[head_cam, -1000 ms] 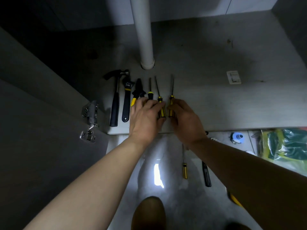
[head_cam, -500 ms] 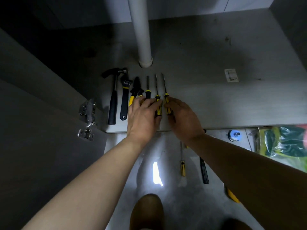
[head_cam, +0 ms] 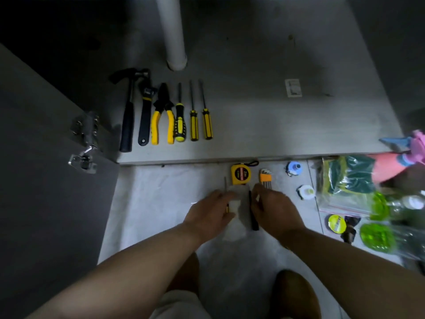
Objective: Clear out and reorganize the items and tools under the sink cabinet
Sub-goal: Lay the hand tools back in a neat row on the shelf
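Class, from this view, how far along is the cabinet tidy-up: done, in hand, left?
Done: hammer, wrench, pliers, three screwdrivers lined up on the cabinet floor. In hand: left hand at a yellow screwdriver, right hand by a black screwdriver, grips unclear. Left: tape measure, hex keys, bags.

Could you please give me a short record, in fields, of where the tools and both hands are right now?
Cabinet floor, left to right: hammer, wrench, pliers, three screwdrivers, in a row.
Tiles in front: tape measure, hex keys.
Left hand: over a yellow-handled screwdriver on the tiles; grip unclear.
Right hand: beside a black-handled screwdriver on the tiles; grip unclear.
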